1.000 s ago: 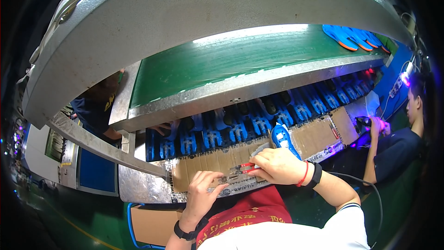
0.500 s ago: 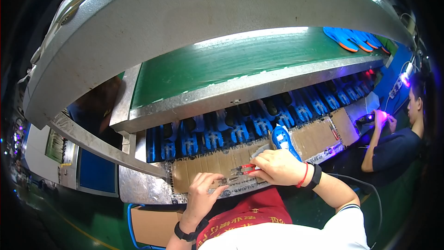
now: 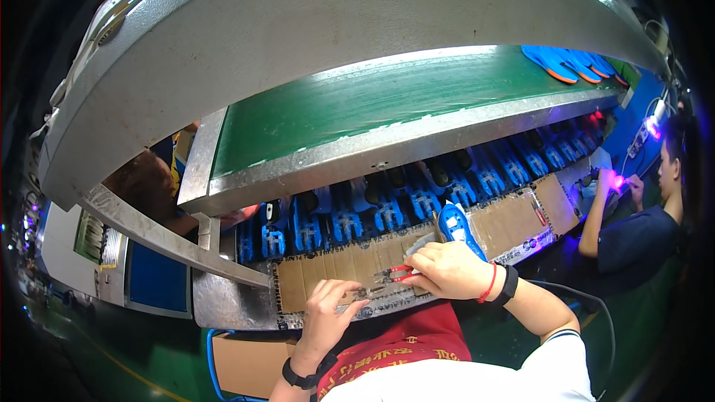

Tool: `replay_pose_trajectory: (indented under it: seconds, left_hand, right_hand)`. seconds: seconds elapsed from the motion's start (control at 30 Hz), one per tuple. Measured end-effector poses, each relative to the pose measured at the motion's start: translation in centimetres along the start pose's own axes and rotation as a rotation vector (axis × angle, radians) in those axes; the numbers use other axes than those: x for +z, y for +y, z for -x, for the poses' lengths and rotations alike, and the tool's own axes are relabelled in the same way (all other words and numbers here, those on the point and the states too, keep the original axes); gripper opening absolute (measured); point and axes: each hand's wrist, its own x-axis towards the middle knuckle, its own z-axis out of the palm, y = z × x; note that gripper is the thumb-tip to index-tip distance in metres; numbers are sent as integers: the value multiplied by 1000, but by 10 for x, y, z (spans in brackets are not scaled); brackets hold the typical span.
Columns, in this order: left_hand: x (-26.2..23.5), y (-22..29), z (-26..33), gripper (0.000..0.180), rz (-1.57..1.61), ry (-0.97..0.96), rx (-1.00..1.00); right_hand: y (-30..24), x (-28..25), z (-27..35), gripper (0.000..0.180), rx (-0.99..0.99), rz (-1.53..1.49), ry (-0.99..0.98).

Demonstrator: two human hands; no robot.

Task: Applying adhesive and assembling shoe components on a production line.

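In my right hand (image 3: 450, 269) is a pair of red-handled pliers (image 3: 401, 274), its jaws pointing left. My left hand (image 3: 328, 313) is close to the jaws, thumb and fingers closing round a small piece (image 3: 366, 293) that I cannot make out. Both hands are over the brown cardboard (image 3: 313, 274) covering the bench's near edge. Just beyond my right hand lies a blue, shoe-shaped piece (image 3: 454, 225) with a pale marking. Part of a grey thing (image 3: 423, 241) shows beside my right fingers.
Behind the cardboard runs a row of blue slotted pieces (image 3: 347, 222). A green conveyor belt (image 3: 357, 108) carries blue, orange-edged pieces (image 3: 570, 63). A grey metal arch (image 3: 328, 15) spans above. At right a co-worker (image 3: 637, 242) handles something lit purple; another person (image 3: 145, 182) is at left.
My hands and the pliers have hardly moved. At left, the other person has leaned in, and a blue piece now stands upright at the row's left end. The right-hand co-worker's hands have shifted.
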Motion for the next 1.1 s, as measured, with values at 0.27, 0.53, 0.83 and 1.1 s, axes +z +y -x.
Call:
replay_pose_trajectory:
  seconds: [0.27, 0.53, 0.83, 1.1]
  left_hand:
    - [0, -3, 1, 29, 11, -3, -6]
    - [-1, -6, 4, 30, 10, -6, 0]
    - [-2, -6, 4, 30, 16, -25, -18]
    - [-5, -4, 3, 29, 27, 0, 10]
  right_hand:
    - [0, 2, 0, 27, 1, 5, 3]
    - [-2, 5, -2, 27, -8, 10, 14]
    - [-4, 6, -5, 26, 4, 4, 5]
    - [-6, 8, -7, 26, 4, -2, 8]
